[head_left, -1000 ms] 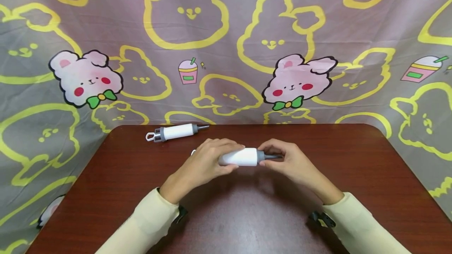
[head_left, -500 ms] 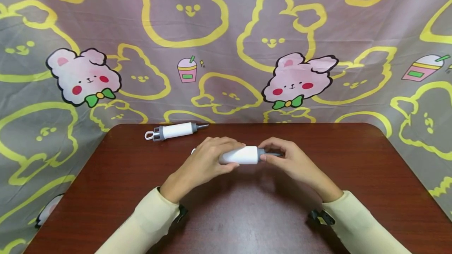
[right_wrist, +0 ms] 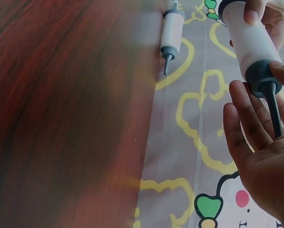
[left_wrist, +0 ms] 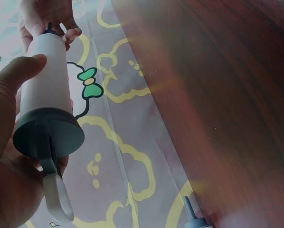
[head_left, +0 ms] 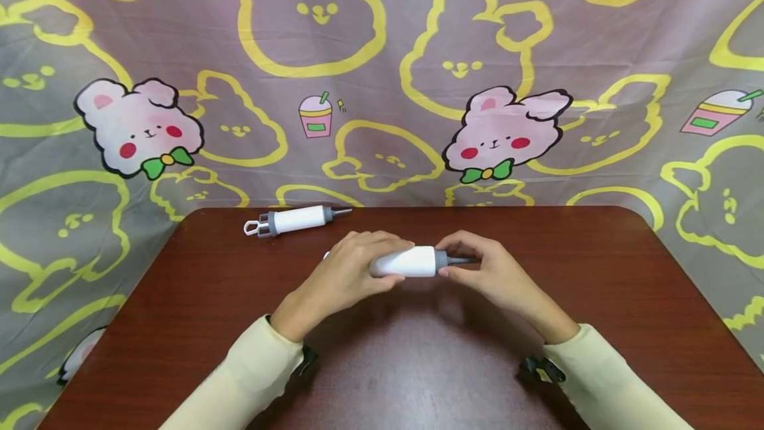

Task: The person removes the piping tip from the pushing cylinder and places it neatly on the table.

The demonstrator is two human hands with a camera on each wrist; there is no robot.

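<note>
White syringe | left hand grips barrel | right hand pinches nozzle

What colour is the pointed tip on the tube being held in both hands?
The nozzle tip is dark grey, on a white tube; the right wrist view shows it best.

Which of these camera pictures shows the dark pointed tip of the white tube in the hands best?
The right wrist view: the nozzle lies full length against the right hand's fingers, beyond the held tube. The head view shows it small, partly behind the right hand. The left wrist view shows mainly the plunger end in the left hand; the tip is barely seen.
</note>
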